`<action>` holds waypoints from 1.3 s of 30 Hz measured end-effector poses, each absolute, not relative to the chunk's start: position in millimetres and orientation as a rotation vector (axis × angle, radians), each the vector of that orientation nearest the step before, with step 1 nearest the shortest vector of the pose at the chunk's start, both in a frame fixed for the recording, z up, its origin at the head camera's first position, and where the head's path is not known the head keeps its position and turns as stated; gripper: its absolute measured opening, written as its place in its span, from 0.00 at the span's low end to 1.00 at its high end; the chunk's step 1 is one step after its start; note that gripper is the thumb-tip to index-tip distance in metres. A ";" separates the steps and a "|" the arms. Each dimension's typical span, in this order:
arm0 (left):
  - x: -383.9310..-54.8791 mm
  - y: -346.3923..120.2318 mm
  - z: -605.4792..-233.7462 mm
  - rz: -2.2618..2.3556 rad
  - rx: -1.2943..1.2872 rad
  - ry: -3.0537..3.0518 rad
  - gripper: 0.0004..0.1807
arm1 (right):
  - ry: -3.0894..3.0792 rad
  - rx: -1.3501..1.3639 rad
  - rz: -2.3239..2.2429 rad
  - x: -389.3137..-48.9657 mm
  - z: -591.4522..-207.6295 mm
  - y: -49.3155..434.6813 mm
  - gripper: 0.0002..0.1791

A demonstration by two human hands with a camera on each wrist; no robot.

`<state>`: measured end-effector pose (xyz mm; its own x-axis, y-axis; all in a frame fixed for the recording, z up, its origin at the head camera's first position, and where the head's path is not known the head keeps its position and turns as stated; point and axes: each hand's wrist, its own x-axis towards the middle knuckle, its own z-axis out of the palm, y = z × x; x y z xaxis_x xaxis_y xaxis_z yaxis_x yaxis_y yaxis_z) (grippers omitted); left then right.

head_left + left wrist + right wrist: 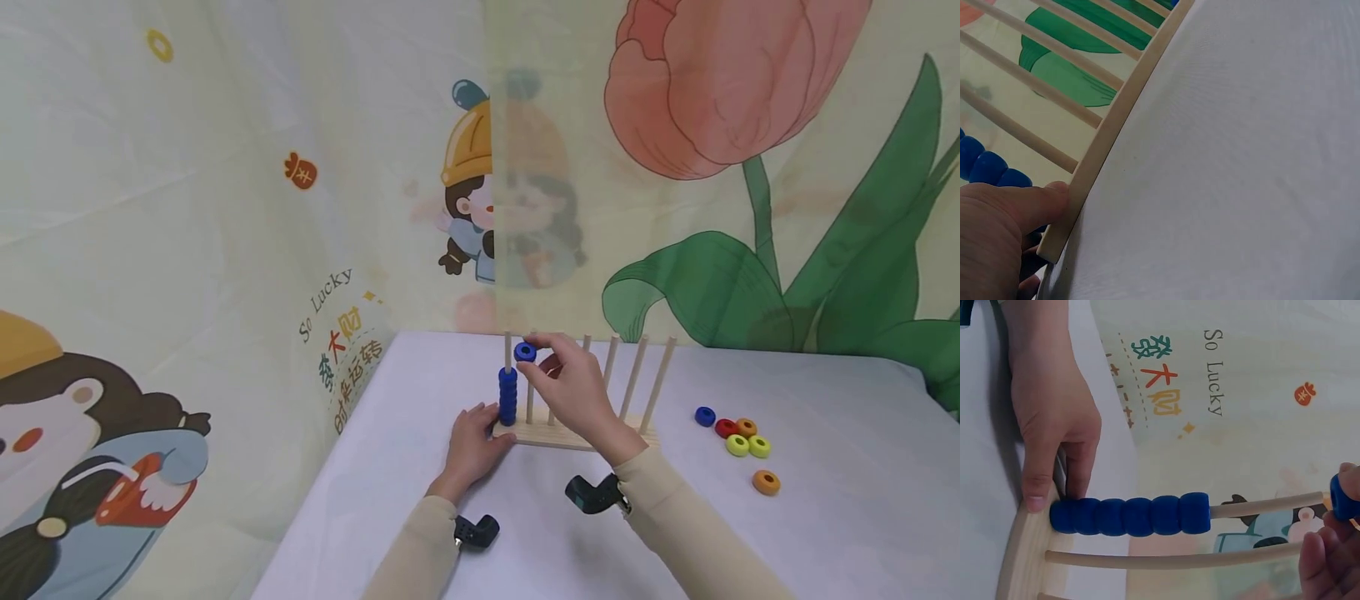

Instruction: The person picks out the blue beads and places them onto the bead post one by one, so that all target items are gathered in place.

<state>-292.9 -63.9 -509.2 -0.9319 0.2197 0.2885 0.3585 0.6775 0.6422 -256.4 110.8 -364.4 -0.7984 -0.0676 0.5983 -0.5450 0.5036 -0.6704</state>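
My right hand [573, 387] pinches a blue bead [525, 352] between thumb and fingertips, close to the top of the leftmost peg. In the right wrist view this bead [1342, 497] sits just off the peg's tip. Several blue beads [507, 397] are stacked at the bottom of that peg. The wooden peg stand [555, 434] has several upright pegs, and the others carry no beads where they show. My left hand [474, 442] grips the left end of the base. The left wrist view shows the thumb [1054, 199] against its front; the other fingers are mostly hidden.
On the white table [847, 517], right of the stand, lie loose beads: a blue one [705, 416], a red one [726, 428], two yellow ones [737, 445] and two orange ones [767, 482]. A printed cloth [360, 208] hangs behind the table.
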 end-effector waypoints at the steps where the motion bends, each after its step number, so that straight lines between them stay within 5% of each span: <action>1: -292.9 -63.5 -508.7 -1.094 -0.466 -2.704 0.29 | -2.235 0.508 1.245 -258.6 -361.5 109.3 0.20; 28: -292.9 -63.6 -510.6 -1.129 -0.415 -2.733 0.29 | -2.387 0.333 1.129 -292.8 -346.3 85.3 0.18; 39: -292.4 -62.9 -509.0 -1.133 -0.421 -2.733 0.30 | -2.312 0.351 1.211 -280.4 -349.6 91.9 0.19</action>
<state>-292.4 -62.9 -509.0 -0.9489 0.1982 0.2456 0.3138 0.6748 0.6680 -280.4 91.9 -349.6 -0.8406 0.0043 0.5416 -0.4428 0.5704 -0.6918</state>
